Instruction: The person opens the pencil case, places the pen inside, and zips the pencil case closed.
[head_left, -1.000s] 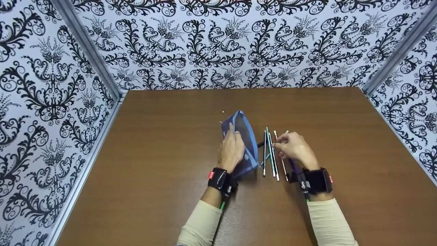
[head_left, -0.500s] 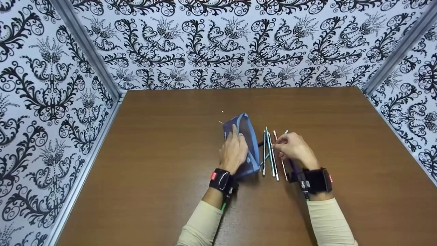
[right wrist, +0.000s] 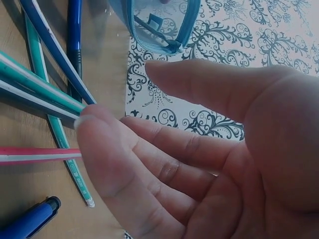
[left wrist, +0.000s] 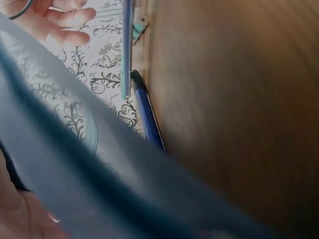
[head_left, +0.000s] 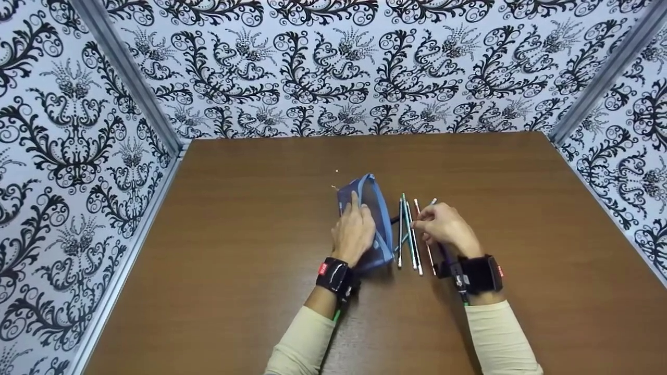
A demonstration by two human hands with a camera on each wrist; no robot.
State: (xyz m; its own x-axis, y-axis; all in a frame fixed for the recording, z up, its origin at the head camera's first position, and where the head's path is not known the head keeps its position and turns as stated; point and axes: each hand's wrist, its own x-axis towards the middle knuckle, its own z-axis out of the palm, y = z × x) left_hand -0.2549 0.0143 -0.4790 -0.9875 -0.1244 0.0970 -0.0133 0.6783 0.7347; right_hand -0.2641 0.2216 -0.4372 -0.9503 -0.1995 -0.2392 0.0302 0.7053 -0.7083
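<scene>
My left hand (head_left: 353, 232) holds a blue see-through zip pencil case (head_left: 383, 250) by its left side, index finger stretched along it. The zip edge gapes towards the right. Across the left wrist view the case's mesh (left wrist: 114, 164) stands close and blurred. My right hand (head_left: 445, 224) hovers over several striped pencils (head_left: 400, 234). In the right wrist view its thumb stands apart from the bent fingers (right wrist: 112, 164), with nothing between them. The index fingertip overlaps the ends of a green pencil (right wrist: 37, 74) and a dark one. A red pencil (right wrist: 40, 155) ends behind that finger.
A blue pen (right wrist: 74, 30) lies beside the pencils near the case, and another blue pen (right wrist: 30, 219) lies under the right hand's side. Small light specks (head_left: 336, 171) dot the brown table (head_left: 250, 219) behind the case. Patterned walls (head_left: 323, 67) enclose the table.
Over the last second my left hand has shifted the pencil case slightly, and its far tip sits a little lower. My right hand has kept its pose over the pencils.
</scene>
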